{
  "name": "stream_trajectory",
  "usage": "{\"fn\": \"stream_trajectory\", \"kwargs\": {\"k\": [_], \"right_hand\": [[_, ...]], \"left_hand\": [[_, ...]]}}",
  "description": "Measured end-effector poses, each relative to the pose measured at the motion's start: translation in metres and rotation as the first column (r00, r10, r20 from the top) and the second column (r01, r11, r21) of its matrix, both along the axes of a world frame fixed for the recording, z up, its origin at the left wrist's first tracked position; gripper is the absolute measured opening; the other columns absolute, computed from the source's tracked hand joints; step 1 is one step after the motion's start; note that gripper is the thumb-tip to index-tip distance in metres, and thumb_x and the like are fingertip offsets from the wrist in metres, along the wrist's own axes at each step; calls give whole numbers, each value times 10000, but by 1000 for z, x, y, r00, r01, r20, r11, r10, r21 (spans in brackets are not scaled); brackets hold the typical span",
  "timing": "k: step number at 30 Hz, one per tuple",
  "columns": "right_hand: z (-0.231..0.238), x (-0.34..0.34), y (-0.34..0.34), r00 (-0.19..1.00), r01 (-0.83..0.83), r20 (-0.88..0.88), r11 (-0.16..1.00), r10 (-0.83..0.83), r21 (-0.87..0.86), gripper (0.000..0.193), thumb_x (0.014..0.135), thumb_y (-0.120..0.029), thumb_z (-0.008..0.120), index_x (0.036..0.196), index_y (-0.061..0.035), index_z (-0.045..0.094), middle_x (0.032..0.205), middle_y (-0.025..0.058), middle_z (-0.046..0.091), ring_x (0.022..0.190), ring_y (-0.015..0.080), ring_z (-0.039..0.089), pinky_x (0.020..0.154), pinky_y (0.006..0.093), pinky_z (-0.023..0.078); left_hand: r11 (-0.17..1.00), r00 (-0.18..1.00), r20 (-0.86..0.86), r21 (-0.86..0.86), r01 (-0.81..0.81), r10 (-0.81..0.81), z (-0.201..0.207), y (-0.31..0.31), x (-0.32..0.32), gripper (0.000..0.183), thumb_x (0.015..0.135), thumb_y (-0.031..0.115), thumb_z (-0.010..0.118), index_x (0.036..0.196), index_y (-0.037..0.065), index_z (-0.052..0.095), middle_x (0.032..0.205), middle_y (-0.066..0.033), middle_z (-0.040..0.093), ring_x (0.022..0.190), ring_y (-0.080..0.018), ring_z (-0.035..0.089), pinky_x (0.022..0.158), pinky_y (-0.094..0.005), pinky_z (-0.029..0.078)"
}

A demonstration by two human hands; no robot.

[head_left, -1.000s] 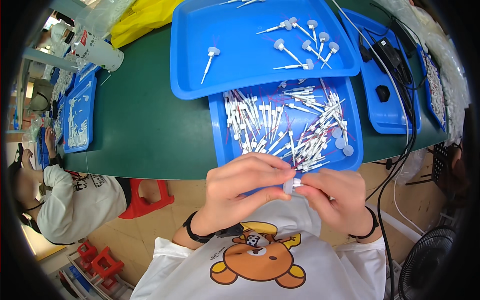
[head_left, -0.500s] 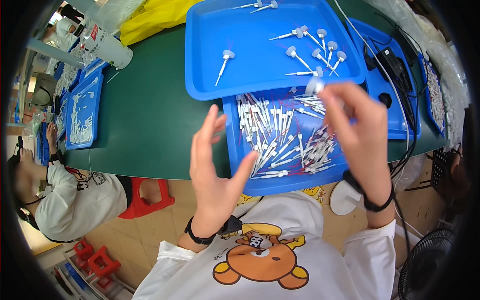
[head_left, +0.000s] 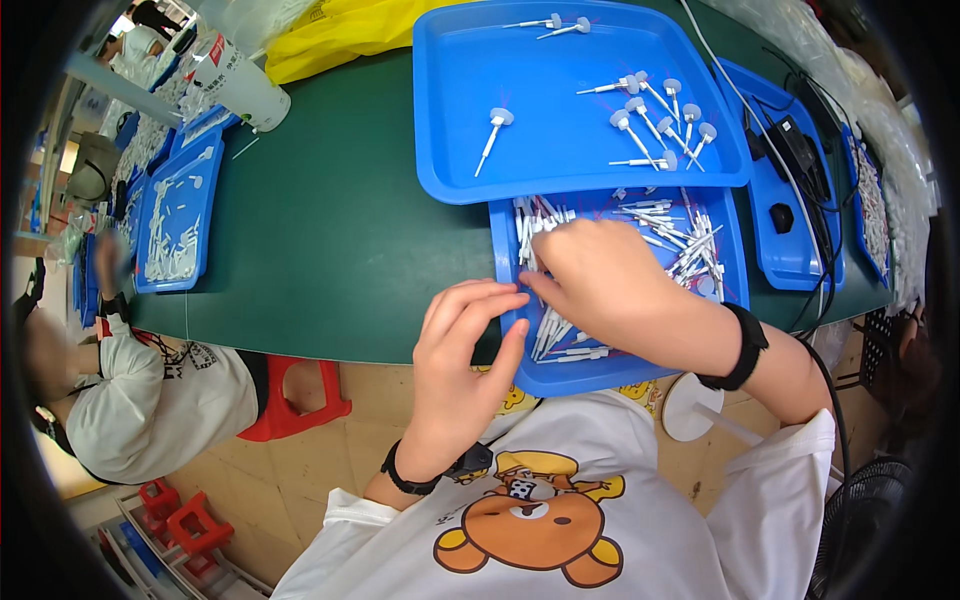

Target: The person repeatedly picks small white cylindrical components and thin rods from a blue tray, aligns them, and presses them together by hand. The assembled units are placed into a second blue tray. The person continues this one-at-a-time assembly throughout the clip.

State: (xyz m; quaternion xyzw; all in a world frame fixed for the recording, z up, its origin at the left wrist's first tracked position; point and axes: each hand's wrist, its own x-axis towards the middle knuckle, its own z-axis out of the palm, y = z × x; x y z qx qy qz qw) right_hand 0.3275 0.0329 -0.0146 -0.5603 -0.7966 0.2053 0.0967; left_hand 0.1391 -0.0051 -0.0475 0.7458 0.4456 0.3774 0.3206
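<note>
My right hand (head_left: 605, 270) reaches over the lower blue tray (head_left: 560, 378), its fingers curled closed among the white sticks (head_left: 545, 212). The back of the hand hides its grip. My left hand (head_left: 463, 350) is at that tray's left edge, fingertips close to the right thumb. Its thumb stands apart from the fingers, and it holds nothing. Many slim white sticks with thin red wires fill the lower tray. Above it, the upper blue tray (head_left: 530, 130) overlaps its far side and carries several white sticks with translucent discs (head_left: 500, 117) on one end.
A white paper cup (head_left: 245, 85) and a yellow bag (head_left: 350, 38) are at the back left. Another blue tray (head_left: 180, 220) of white parts lies near a seated co-worker (head_left: 170, 400). On the right, a further tray (head_left: 785, 235) holds a black adapter and cables.
My right hand has moved left and down from the upper tray's near edge. One more disc-ended stick lies in the upper tray. My left hand's fingers have bent inward.
</note>
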Motion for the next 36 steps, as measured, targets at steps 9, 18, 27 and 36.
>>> {"fn": "stream_trajectory", "kwargs": {"k": [9,18,27,36], "right_hand": [[39,23,-6,966,163,-173,973,-191,-160,161,851,-126,733,806,20,681,695,182,663,636,325,675,584,382,518],[68,75,-124,573,800,-561,555,-597,228,105,920,29,676,1020,55,689,962,118,684,789,163,648,646,261,519],[20,91,-178,392,900,-676,413,-624,141,121,951,22,644,1059,66,678,990,122,669,818,177,673,714,269,542],[2,93,-173,466,828,-764,524,-446,199,141,984,47,569,1104,88,629,1080,181,648,939,254,691,796,340,592]], "left_hand": [[999,999,-29,39,-13,14,9,-7,13,230,830,39,746,1052,90,712,1077,-55,659,1057,-278,598,915,-405,457],[951,950,-167,117,286,-265,15,-28,97,245,827,38,721,1056,114,686,988,-10,606,990,-224,552,887,-388,356],[906,901,-302,194,377,-310,-7,-41,174,265,828,37,679,1091,38,644,985,-75,576,967,-258,518,870,-396,379],[932,932,38,-35,361,-359,3,-39,176,145,867,-6,689,1009,22,682,939,-96,584,924,-252,595,823,-358,457]]}}
